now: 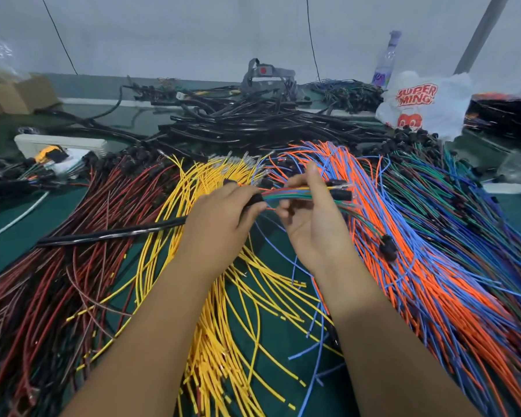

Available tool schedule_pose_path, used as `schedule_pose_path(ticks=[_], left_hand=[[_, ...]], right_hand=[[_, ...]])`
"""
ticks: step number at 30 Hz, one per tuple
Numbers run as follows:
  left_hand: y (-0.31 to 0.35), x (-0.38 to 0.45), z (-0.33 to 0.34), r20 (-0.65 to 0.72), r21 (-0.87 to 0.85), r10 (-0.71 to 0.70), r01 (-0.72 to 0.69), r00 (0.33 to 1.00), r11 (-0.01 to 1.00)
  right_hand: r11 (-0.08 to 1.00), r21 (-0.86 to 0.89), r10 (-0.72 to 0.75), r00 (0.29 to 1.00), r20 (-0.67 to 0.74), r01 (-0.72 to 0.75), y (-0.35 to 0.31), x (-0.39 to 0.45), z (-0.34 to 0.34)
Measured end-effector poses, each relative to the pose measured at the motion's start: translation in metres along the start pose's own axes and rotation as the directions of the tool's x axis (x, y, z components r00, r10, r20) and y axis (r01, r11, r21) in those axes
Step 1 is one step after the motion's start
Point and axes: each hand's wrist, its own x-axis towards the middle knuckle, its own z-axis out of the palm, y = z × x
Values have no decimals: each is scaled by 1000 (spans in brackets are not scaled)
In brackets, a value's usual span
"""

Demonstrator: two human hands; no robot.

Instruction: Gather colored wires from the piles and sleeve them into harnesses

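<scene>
Black sleeve (112, 234) points left, near-horizontal.

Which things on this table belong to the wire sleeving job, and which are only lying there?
For the job:
- left hand gripping the black sleeve
- right hand holding the mixed wire bundle
- yellow wires
- red wires
- orange and blue wires
- pile of black sleeves

Lying about:
- plastic bag
- bottle
- cardboard box
</scene>
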Motion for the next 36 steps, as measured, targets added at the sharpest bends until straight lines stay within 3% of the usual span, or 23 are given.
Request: schedule_pose_path(ticks=[3, 6, 9, 14, 17, 20, 24, 26, 29, 32, 36], left_hand=[[-2, -1, 2, 59, 49, -14, 11, 998, 999], [-3, -1, 3, 46, 21, -11, 10, 999, 1000], [2, -2, 4, 42, 10, 32, -32, 999, 999], [9, -4, 2, 21, 23, 76, -76, 997, 997], [12, -3, -1, -6, 26, 62, -62, 998, 998], [10, -2, -1, -36, 21, -38, 39, 999, 999], [0, -1, -2, -44, 3, -138, 139, 989, 990], [-3, -2, -1, 9, 21, -125, 125, 992, 992], [-5, -3, 1, 91, 38, -116, 112, 989, 993], [-3, -4, 2, 103, 9, -114, 114, 988, 993], [-3, -5, 2, 116, -30, -120, 124, 986, 992]], right_hand=[[976, -206, -80, 997, -1, 78, 3, 2, -2], [876, -452, -138, 986, 95, 167, 7, 4, -5], [841, -509, -111, 979, 172, 185, 9, 2, -2], [902, -415, -42, 982, 186, 118, 9, 3, 0], [974, -224, 67, 972, 226, -15, 4, 3, -4], [996, -9, 94, 976, 197, -94, -2, 4, -5], [984, 166, -73, 997, 27, 67, -7, 6, -5], [977, 168, -126, 992, -30, 129, -9, 6, -6], [985, 39, -170, 985, -10, 170, -8, 6, -8], [974, -116, -195, 981, 15, 196, -5, 7, -9], [965, -178, -186, 982, 42, 191, -2, 8, -12]])
